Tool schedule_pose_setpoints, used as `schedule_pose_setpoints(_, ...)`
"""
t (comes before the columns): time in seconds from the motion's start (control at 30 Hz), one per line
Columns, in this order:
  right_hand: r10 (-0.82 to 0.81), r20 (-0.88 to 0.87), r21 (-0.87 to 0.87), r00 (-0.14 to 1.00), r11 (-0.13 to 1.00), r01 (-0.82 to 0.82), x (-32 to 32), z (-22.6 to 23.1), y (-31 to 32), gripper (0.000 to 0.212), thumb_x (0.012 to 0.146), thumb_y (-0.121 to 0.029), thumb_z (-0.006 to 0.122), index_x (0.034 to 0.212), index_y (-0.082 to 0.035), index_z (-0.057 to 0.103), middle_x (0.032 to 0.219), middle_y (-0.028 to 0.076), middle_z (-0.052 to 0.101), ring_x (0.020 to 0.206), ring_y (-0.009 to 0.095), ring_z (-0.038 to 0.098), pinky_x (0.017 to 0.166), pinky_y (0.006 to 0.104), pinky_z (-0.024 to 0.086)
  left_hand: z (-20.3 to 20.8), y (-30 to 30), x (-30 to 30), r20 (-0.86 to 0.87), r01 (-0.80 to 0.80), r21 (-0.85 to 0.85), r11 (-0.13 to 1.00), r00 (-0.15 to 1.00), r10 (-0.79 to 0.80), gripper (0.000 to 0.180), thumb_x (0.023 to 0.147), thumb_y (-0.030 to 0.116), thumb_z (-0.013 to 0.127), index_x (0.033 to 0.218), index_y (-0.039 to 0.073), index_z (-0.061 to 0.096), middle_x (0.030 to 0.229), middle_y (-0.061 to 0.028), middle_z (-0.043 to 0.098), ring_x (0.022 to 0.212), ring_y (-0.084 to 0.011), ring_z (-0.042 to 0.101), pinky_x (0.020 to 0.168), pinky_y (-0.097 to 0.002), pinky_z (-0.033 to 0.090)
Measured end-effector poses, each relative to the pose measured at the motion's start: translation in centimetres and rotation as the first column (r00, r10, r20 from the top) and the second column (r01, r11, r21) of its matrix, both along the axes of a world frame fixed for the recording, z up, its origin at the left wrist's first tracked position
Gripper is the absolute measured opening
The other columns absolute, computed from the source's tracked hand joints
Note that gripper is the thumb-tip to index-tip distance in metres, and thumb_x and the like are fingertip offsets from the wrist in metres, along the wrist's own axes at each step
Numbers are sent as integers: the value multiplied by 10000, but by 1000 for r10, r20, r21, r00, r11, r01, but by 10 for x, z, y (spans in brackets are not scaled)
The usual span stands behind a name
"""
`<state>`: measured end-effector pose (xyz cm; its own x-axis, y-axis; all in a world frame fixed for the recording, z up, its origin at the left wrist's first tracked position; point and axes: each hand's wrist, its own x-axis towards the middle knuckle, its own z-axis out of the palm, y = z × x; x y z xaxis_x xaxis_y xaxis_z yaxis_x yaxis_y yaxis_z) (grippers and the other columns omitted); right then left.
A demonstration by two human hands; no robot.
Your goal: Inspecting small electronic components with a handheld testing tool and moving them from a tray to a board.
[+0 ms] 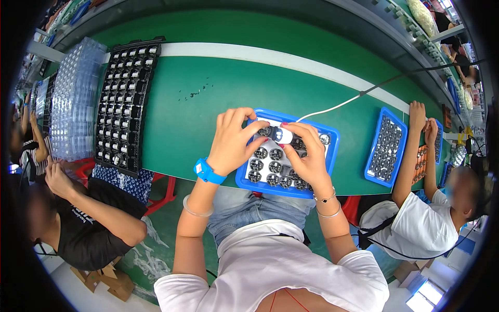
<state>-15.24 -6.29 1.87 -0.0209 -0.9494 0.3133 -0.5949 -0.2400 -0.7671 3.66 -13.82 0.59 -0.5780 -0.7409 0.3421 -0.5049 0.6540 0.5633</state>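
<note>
Both hands, left [234, 140] and right [306, 153], pinch a small white part [283, 135] together above the blue tray [244, 182] of round black pieces [274, 167]; black compartment tray [125, 104] lies left of it on green surface [208, 104].

head-worn fisheye, looking steeply down, close over green workbench [218, 109]

White short-sleeved shirt, blue jeans, a blue wristband [209, 171] (left wrist) and thin bracelets [327, 200] on the right.
</note>
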Motion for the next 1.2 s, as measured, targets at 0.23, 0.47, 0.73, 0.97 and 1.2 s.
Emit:
schedule_pose_setpoints(0.23, -133, 335, 96, 933, 990, 106, -12, -5, 13, 329, 847, -13, 641, 1162, -4, 546, 1157, 135, 601, 1068, 224, 577, 961, 342, 427, -4, 0, -6, -29, 57, -9, 998, 998, -57, 127, 717, 164, 752, 821, 144, 683, 1068, -56, 537, 1040, -282, 484, 885, -394, 361)
schedule_pose_setpoints(0.47, -208, 803, -73, 558, 896, 438, -76, -9, 63, 412, 916, -163, 631, 1235, -28, 409, 1224, 175, 560, 1153, 233, 533, 1018, 372, 390, 1, 23, 2, 69, 4, 114, 994, 998, -12, 685, 632, 257, 820, 1240, 88, 554, 1404, -204, 373, 1310, -420, 350, 1071, -498, 302)
schedule_pose_setpoints(0.73, -636, 591, -185, 497, 493, 850, -127, -45, 141, 438, 993, -172, 488, 1375, 2, 362, 1297, 108, 473, 1162, 188, 512, 1003, 341, 423, -6, 80, 2, 194, 99, 87, 991, 974, -114, 874, 561, 473, 856, 1313, 186, 515, 1505, -289, 189, 1367, -556, 143, 1055, -640, 236)
schedule_pose_setpoints(0.97, -906, 296, -279, 301, 219, 935, -129, -50, 144, 423, 1035, -262, 357, 1334, 37, 367, 1295, 130, 435, 1187, 210, 440, 1048, 329, 293, -11, 18, -36, 116, 6, -46, 999, 993, 0, 992, 479, 352, 912, 1339, 145, 462, 1510, -252, 203, 1374, -490, 220, 1090, -559, 273)
schedule_pose_setpoints(1.2, -866, 440, -202, 239, 164, 966, -136, -54, 144, 412, 1038, -259, 361, 1323, 38, 367, 1262, 139, 424, 1167, 200, 444, 1029, 325, 320, -19, -61, -83, 16, -15, -161, 987, 1000, 18, 1016, 499, 375, 905, 1371, 155, 432, 1508, -235, 219, 1367, -461, 257, 1104, -534, 267)
